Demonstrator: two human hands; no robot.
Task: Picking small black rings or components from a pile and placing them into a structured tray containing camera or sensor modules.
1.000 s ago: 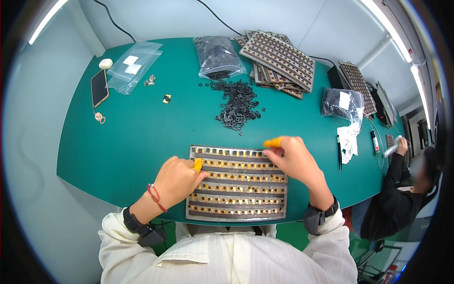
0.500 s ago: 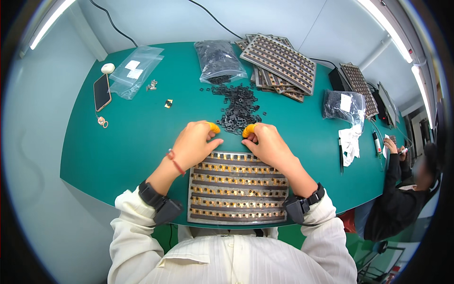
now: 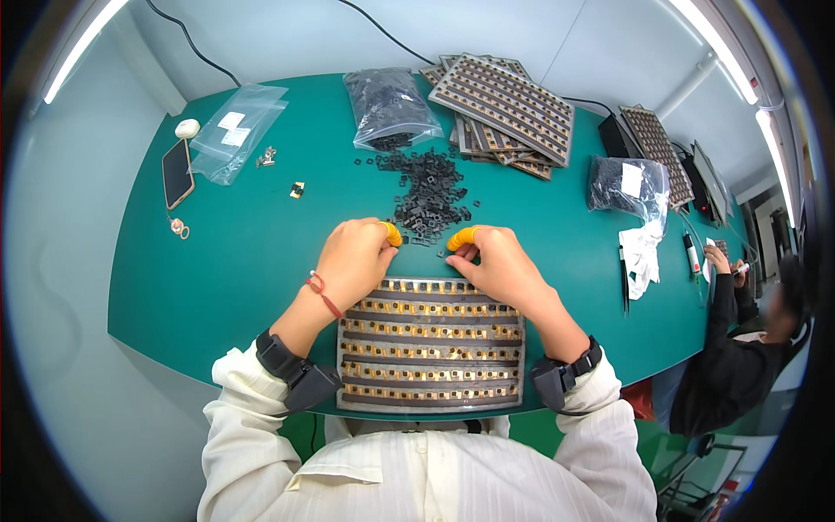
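A loose pile of small black square pieces (image 3: 428,193) lies in front of my hands. My left hand (image 3: 352,254), with a yellow cot on a fingertip, is at the pile's near left edge, thumb and fingers drawn together. Whatever sits between those fingertips is hidden. At the near right edge, my right hand (image 3: 497,263) also wears a yellow cot and has its fingers curled in a pinch. A tiny black piece shows by its fingertips, but I cannot tell whether it is gripped. Nearer to me lies a tray (image 3: 430,341) with rows of small gold-and-black parts.
Behind the pile stands an open clear bag of black pieces (image 3: 393,109), left of stacked trays (image 3: 504,109). A phone (image 3: 178,174) and empty plastic bags (image 3: 237,135) lie left. Rightward are another filled bag (image 3: 628,187), white cloth (image 3: 641,252) and a person's hand (image 3: 718,258).
My left thumb has closed in toward the fingers at the pile's edge. The right hand stays nearly in place, still pinched. The whole view has shifted slightly.
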